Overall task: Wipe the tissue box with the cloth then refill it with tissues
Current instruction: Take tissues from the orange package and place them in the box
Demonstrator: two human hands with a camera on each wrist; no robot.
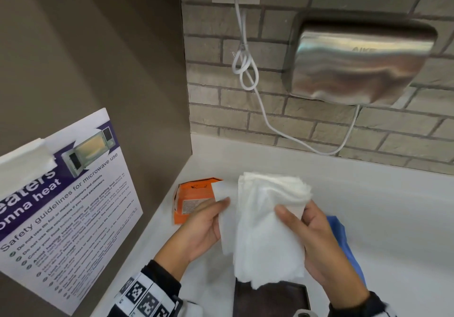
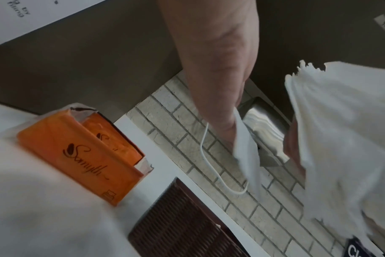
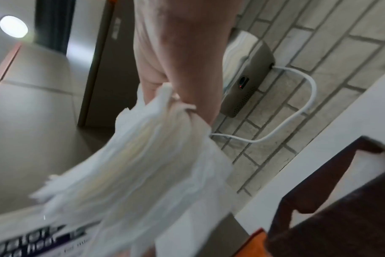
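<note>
Both hands (image 1: 204, 228) (image 1: 319, 245) pinch the tissues (image 1: 265, 223); only the left wrist view shows the orange pack's (image 2: 77, 156) lettering

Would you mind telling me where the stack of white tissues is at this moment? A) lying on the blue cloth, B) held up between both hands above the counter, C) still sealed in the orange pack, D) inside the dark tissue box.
B: the head view shows the stack of white tissues raised above the counter, the left hand pinching one edge and the right hand gripping the other.
</note>
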